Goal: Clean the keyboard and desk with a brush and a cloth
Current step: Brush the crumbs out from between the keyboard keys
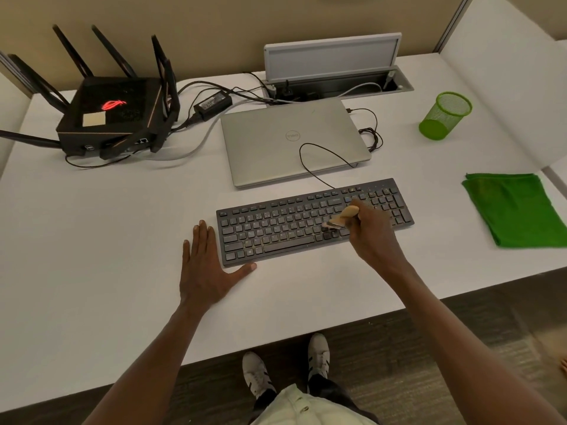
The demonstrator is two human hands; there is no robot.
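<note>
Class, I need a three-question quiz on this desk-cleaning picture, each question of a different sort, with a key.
1. True or false: the left hand grips the green cloth.
2. Which thing does the right hand hold over the keyboard? A) brush B) cloth C) green mesh cup
3. Fill in: the laptop behind the keyboard is ____ (open/closed).

Key: 1 false, it lies flat on the desk beside the keyboard; 2 A; 3 closed.

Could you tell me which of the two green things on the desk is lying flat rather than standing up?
The folded green cloth, at the desk's right edge beside the keyboard, lies flat. The green mesh pen cup stands upright farther back.
</note>
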